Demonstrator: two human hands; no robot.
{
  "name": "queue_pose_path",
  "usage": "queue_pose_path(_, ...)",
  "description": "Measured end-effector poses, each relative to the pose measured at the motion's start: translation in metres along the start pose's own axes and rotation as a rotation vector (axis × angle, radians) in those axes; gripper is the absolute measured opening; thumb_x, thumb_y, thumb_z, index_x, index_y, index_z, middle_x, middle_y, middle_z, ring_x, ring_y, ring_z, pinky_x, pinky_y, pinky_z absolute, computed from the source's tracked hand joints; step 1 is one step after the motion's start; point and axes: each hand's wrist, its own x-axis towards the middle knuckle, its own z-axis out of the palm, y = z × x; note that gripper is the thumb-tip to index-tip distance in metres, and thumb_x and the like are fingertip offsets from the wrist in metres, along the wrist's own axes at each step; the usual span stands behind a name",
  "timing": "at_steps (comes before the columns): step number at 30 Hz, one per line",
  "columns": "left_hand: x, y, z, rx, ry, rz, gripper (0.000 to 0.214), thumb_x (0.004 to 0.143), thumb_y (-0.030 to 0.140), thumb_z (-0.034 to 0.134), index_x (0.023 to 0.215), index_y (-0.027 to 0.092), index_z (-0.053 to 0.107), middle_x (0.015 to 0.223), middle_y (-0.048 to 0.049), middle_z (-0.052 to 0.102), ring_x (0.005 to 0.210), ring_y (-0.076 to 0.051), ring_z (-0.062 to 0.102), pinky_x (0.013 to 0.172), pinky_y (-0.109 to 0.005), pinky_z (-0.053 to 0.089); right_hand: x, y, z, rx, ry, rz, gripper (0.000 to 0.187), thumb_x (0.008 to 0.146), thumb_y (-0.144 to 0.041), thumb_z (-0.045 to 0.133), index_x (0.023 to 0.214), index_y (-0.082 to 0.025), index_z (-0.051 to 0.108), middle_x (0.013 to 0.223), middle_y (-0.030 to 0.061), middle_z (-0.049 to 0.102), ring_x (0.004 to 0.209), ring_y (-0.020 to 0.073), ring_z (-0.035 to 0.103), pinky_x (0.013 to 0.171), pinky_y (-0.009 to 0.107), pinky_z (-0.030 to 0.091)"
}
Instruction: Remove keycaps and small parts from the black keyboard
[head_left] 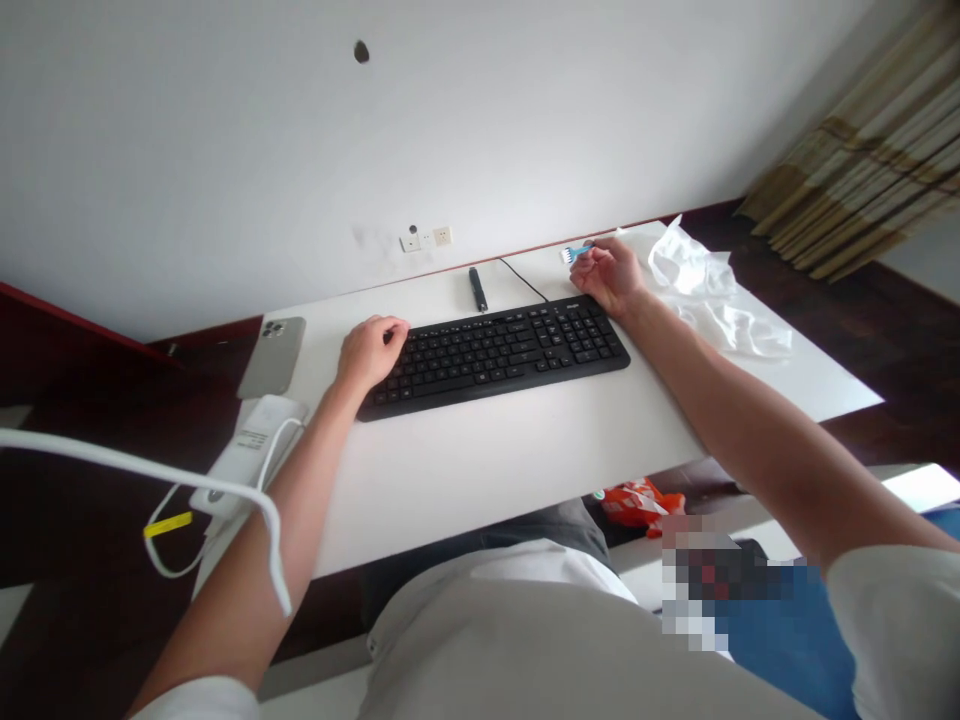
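A black keyboard (495, 352) lies on the white table. At its upper left corner, my left hand (369, 352) has curled fingers closed against the keyboard's end. My right hand (609, 275) is by the far right corner of the keyboard, pinching a small blue brush (576, 254) with pale bristles that point left. Part of the brush's handle is hidden by the fingers. Behind the keyboard rests a black pen-shaped tool (478, 289), apart from both hands.
A grey phone (272, 358) and a white power strip (251, 440) with a cable lie along the table's left edge. Crumpled white plastic (690, 265) covers part of the right side. Below the front edge is an orange bag (641, 503). Another person is partly visible at lower right.
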Motion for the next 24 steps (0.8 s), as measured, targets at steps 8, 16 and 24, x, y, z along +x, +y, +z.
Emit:
queue_pose_path(8,-0.001,0.0,0.0,-0.057,0.011,0.025,0.031,0.102,0.039,0.05,0.104,0.026,0.078,0.113,-0.0041,0.078,0.107,-0.025,0.069,0.094,-0.034,0.05,-0.007,-0.002,0.006,-0.031,-0.046,0.016,0.03,0.074,-0.024,0.082,0.074,-0.022,0.052,0.064,-0.0057,0.049,0.056,0.0068,0.053,0.053,0.017,0.053)
queue_pose_path(16,-0.002,-0.001,-0.001,-0.068,0.016,0.031,0.031,0.102,0.038,0.05,0.102,0.026,0.079,0.11,-0.0043,0.078,0.104,-0.024,0.07,0.093,-0.034,0.051,-0.012,-0.004,0.012,-0.013,-0.045,0.041,0.031,0.07,-0.02,0.085,0.076,-0.022,0.055,0.062,-0.0059,0.052,0.056,0.0067,0.054,0.053,0.016,0.053)
queue_pose_path(24,-0.003,-0.003,0.0,-0.095,0.034,0.026,0.029,0.101,0.037,0.051,0.1,0.027,0.078,0.109,-0.0038,0.078,0.103,-0.024,0.07,0.093,-0.033,0.052,-0.016,-0.002,0.022,-0.061,0.099,-0.063,0.029,0.071,-0.021,0.084,0.072,-0.022,0.055,0.06,-0.0046,0.052,0.054,0.0076,0.049,0.046,0.016,0.048)
